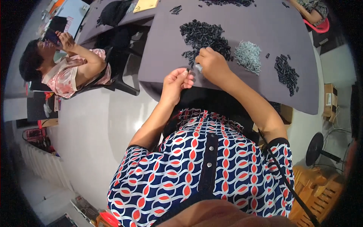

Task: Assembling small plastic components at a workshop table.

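My left hand [177, 83] is closed at the table's near edge, pinching a small black piece [187, 70] between thumb and fingertips. Just right of it, my right hand [212, 65] is curled palm down, with whitish, silvery small pieces [198, 67] showing under its fingers; their exact kind is too small to tell. Beyond my right hand spreads a large heap of short black tube-like pieces [204, 36]. A pile of small silvery pieces [248, 56] lies to its right. Farther right is a smaller pile of black pieces [286, 73].
A grey cloth covers the table [162, 49]. More black pieces [227, 2] lie at its far side. At left a person [75, 70] sits on a black chair [123, 81], hands raised. Another person's arm [312, 15] shows at upper right. A black fan [315, 148] stands at right.
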`<state>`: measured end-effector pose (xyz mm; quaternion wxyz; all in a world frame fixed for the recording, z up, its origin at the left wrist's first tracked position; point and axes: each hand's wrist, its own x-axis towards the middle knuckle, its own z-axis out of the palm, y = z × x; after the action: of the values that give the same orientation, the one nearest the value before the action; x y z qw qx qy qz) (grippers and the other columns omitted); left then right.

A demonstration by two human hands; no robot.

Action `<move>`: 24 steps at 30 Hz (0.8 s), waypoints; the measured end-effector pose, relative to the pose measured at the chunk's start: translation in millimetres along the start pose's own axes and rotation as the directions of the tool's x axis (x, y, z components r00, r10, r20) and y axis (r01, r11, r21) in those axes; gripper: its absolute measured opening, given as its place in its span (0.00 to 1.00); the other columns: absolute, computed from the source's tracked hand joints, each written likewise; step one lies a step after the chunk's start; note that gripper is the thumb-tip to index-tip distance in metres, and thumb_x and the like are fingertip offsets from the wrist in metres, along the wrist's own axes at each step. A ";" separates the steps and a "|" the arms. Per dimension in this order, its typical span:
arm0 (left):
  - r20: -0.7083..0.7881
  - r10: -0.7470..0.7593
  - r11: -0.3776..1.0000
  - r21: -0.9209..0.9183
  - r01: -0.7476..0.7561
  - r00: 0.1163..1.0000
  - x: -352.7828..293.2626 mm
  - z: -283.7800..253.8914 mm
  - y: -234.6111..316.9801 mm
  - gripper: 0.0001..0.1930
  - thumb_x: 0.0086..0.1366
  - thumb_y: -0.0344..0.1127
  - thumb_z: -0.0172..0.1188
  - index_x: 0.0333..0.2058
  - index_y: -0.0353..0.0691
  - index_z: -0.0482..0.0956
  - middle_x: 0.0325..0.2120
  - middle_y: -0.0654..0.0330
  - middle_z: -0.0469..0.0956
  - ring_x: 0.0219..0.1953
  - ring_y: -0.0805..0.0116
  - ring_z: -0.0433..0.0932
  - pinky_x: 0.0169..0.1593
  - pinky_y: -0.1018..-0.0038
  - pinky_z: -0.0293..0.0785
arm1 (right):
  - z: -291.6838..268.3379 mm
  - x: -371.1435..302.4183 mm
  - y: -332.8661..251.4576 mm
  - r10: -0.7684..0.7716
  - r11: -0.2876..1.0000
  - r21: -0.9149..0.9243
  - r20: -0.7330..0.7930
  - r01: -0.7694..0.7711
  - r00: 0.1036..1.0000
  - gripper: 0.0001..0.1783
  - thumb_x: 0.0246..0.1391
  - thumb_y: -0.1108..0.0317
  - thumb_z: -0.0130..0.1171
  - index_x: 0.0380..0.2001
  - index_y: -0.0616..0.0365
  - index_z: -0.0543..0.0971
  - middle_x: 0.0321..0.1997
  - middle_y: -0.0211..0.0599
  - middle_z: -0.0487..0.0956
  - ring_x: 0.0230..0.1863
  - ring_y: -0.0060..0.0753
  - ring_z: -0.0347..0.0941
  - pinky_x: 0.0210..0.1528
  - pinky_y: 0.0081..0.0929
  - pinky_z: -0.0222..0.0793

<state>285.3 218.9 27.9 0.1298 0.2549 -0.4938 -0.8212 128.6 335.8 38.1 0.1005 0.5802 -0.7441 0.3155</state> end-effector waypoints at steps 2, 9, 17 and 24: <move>0.003 0.015 1.000 -0.021 -0.015 1.000 -1.2 -2.7 0.3 0.08 0.70 0.32 0.53 0.42 0.35 0.76 0.31 0.58 0.81 0.27 0.74 0.79 0.32 0.80 0.77 | 10.7 5.0 3.0 -0.055 0.998 -0.041 -0.069 0.053 0.996 0.03 0.38 0.74 0.57 0.22 0.56 0.76 0.28 0.35 0.70 0.35 0.42 0.70 0.35 0.38 0.69; 0.018 0.017 1.000 -0.012 -0.017 1.000 5.9 -8.4 -2.3 0.09 0.70 0.32 0.54 0.44 0.34 0.76 0.32 0.57 0.81 0.29 0.72 0.80 0.34 0.80 0.77 | 12.7 11.0 7.8 -0.049 0.998 -0.031 -0.015 0.049 0.999 0.02 0.41 0.75 0.57 0.22 0.56 0.74 0.27 0.37 0.70 0.36 0.44 0.70 0.36 0.40 0.69; 0.124 0.068 0.983 0.159 -0.087 0.990 2.1 15.4 -5.2 0.09 0.69 0.32 0.55 0.43 0.33 0.77 0.31 0.59 0.82 0.29 0.74 0.80 0.35 0.79 0.76 | -43.0 -19.6 -2.8 0.385 0.540 0.660 0.357 -0.522 0.851 0.13 0.50 0.80 0.57 0.40 0.62 0.78 0.37 0.32 0.80 0.34 0.23 0.76 0.36 0.21 0.71; 0.232 0.054 0.969 0.221 -0.107 0.971 2.0 39.6 -13.1 0.08 0.68 0.31 0.56 0.42 0.33 0.78 0.29 0.61 0.81 0.29 0.77 0.78 0.35 0.81 0.75 | -47.8 -59.8 23.8 0.383 0.187 0.841 0.414 -0.508 0.826 0.11 0.53 0.80 0.59 0.41 0.64 0.79 0.38 0.34 0.80 0.40 0.25 0.79 0.43 0.25 0.76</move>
<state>262.5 253.7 31.0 0.0761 0.1536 -0.6076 -0.7755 114.5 414.7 36.1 -0.3847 0.3048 -0.5663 0.6621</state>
